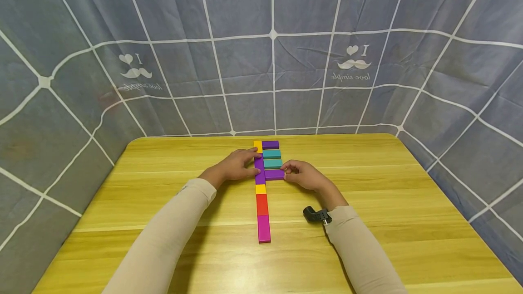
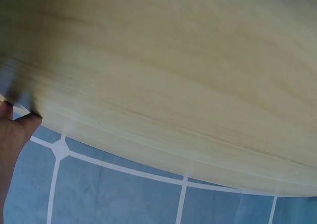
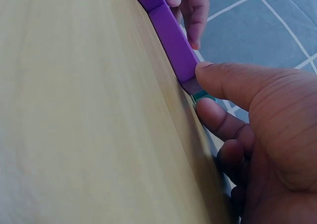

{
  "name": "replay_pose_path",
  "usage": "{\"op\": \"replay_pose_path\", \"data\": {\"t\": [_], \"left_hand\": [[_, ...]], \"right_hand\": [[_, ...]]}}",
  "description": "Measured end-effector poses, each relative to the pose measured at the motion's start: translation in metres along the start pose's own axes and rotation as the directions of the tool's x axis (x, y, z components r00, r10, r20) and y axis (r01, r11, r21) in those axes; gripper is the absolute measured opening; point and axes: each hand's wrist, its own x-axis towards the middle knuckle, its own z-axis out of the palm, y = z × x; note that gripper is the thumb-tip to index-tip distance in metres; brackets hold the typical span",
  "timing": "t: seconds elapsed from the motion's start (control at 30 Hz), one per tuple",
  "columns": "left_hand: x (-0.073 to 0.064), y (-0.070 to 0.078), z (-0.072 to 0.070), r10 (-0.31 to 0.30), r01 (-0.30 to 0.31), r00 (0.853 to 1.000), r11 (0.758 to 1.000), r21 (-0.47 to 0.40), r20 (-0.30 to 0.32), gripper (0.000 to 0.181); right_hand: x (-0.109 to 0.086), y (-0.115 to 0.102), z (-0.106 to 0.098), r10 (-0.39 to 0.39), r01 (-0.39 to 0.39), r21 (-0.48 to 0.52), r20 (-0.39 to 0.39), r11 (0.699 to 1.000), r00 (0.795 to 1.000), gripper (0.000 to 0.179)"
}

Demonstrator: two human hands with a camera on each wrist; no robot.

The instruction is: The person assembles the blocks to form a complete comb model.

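A column of flat blocks runs down the table: a yellow block (image 1: 258, 144) at the far end, a long purple stretch (image 1: 260, 178), a smaller yellow block (image 1: 260, 189), a red block (image 1: 262, 204) and a magenta block (image 1: 264, 228). To its right, a dark purple block (image 1: 270, 144), two teal blocks (image 1: 272, 154) and a nearer purple block (image 1: 274, 174) stick out sideways. My left hand (image 1: 238, 164) touches the column's left side, thumb and fingers spread apart. With thumb and index finger, my right hand (image 3: 277, 130) pinches the nearer purple block's outer end.
Light wood covers the table (image 1: 122, 221). Behind and beside it hangs a grey-blue curtain (image 1: 245, 67) with white lines. A black camera mount (image 1: 316, 215) juts from the right wrist, just above the tabletop.
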Motion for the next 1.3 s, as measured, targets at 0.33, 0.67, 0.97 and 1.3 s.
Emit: {"op": "replay_pose_path", "data": {"t": [0.33, 0.67, 0.97, 1.3], "left_hand": [[-0.002, 0.002, 0.000, 0.006, -0.006, 1.000, 0.999, -0.032, 0.001, 0.063], [-0.011, 0.007, -0.001, 0.018, -0.014, 0.998, 0.997, -0.082, 0.056, 0.073], [-0.019, 0.012, 0.001, 0.007, -0.002, 0.995, 0.999, -0.048, 0.099, 0.081], [-0.018, 0.013, 0.004, -0.004, 0.006, 0.996, 1.000, -0.017, 0.093, 0.080]], "right_hand": [[0.001, 0.005, 0.000, 0.004, -0.004, 0.009, -0.004, 1.000, 1.000, 0.019], [-0.001, 0.006, 0.003, -0.001, 0.001, 0.005, -0.014, 1.000, 1.000, 0.020], [0.000, 0.007, 0.004, -0.015, 0.015, 0.017, -0.011, 1.000, 1.000, 0.022], [-0.001, 0.007, 0.003, -0.008, 0.008, 0.003, -0.010, 1.000, 1.000, 0.019]]}}
